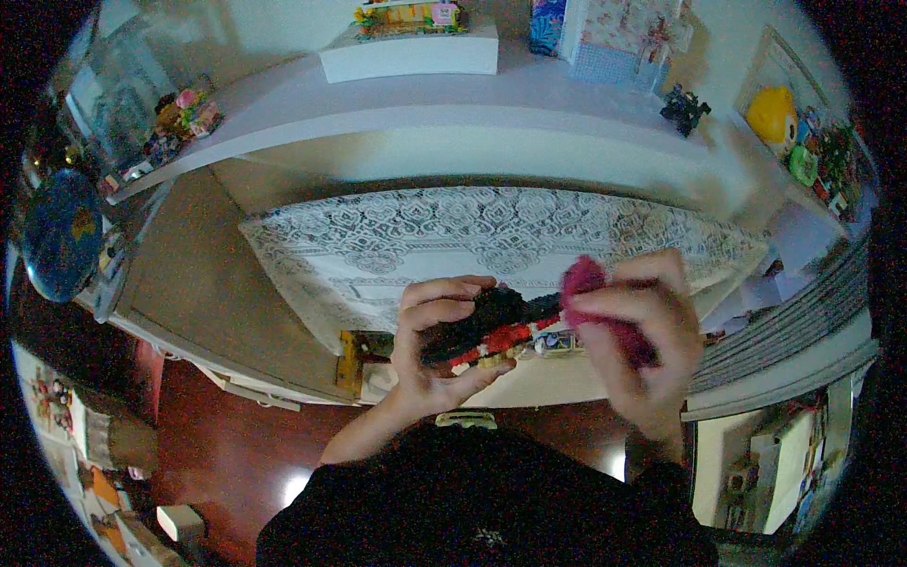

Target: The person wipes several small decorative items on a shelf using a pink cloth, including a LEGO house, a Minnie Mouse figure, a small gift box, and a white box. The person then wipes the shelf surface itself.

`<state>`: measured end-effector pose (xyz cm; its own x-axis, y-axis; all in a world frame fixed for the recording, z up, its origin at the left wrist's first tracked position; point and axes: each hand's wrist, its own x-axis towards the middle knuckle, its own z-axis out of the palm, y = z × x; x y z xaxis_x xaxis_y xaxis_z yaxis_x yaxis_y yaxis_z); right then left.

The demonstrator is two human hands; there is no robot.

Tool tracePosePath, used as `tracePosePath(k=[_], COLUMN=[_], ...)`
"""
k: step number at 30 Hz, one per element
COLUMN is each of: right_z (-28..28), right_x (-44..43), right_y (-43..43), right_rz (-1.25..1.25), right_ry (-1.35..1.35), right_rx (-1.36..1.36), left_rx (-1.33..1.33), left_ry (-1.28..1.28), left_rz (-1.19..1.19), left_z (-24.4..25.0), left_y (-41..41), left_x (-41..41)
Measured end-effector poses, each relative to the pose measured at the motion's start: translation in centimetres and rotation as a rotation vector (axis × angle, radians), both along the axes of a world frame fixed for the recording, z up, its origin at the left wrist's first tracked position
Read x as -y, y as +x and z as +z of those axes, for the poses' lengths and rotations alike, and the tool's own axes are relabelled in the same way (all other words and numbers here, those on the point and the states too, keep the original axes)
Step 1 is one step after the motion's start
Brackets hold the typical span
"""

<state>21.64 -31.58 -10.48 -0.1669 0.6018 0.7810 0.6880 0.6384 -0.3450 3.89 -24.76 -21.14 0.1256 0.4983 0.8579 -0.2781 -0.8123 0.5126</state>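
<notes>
A small figure (pixel 506 333), black on top with a red band and tan parts below, lies tilted in my left hand (pixel 432 340). The fingers wrap over its dark top and the thumb supports it from below. My right hand (pixel 648 340), a little blurred, pinches a crumpled magenta cloth (pixel 584 283) against the figure's right end. Part of the cloth hangs down behind the fingers. Whether the figure is built of toy bricks is too blurred to settle. Both hands are raised in front of a surface covered by a white lace cloth (pixel 460 248).
Above the lace runs a pale shelf (pixel 397 106) bearing a white box (pixel 411 58) and a small black figure (pixel 684 110). Colourful flower-like ornaments (pixel 188 113) stand at the shelf's left end. A yellow toy (pixel 771 117) sits on the right shelf. A blue globe (pixel 62 234) is far left.
</notes>
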Motion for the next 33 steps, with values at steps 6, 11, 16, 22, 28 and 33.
tracePosePath(k=[6,11,16,22,28,33], right_z=[-3.5,-10.6,-15.6,-15.6,-12.8,-6.0], right_x=[1.2,0.5,0.9,2.4,0.8,1.8], right_y=[1.6,6.0,6.0,3.0,2.6,1.5], right_rz=[-0.024,0.413,0.212,0.229,0.418,-0.012], right_ry=[-0.32,-0.857,-1.201,-1.119,-0.874,-0.385], right_rx=[-1.088,-1.488,-1.531,-1.616,-1.41,-0.762], left_rx=[0.094,0.109,0.167,0.184,0.226,0.169], left_ry=[-0.066,-0.071,-0.161,-0.218,-0.338,-0.5], left_rz=[-0.072,-0.095,-0.148,-0.239,-0.295,-0.348], left_z=[-0.1,-0.1,-0.4,-0.5,-0.8,-1.1], left_y=[-0.4,-1.0,-1.0,-1.2,-1.4,-1.8], left_x=[-0.1,-0.2,0.0,-0.1,0.3,0.8])
